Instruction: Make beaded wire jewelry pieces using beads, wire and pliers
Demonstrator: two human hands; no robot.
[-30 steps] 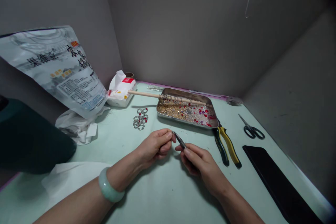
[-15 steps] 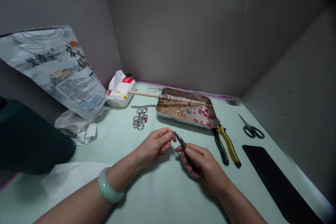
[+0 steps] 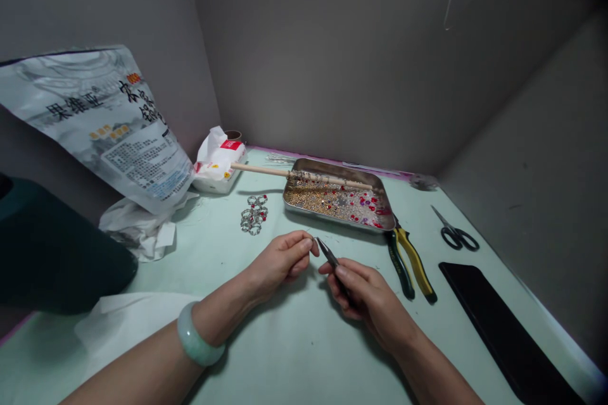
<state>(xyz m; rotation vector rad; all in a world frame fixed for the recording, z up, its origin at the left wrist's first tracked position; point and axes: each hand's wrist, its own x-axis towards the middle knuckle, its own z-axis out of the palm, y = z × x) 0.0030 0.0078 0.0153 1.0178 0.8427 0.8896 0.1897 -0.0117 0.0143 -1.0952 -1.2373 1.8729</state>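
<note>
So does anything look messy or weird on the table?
A bit. The big pouch leans sideways instead of standing straight, above crumpled tissue on the left. Tiny dark specks dot the tabletop. The wooden stick pokes out beyond the tray. The pliers in the right hand look fine.

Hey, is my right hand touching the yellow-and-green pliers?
Apart. The head view shows a strip of tabletop between your right hand and the yellow-and-green pliers.

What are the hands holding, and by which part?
The right hand holds a pointed tool, likely pliers, by the handle end. The left hand is pinched shut; anything in it is too small to tell.
</note>
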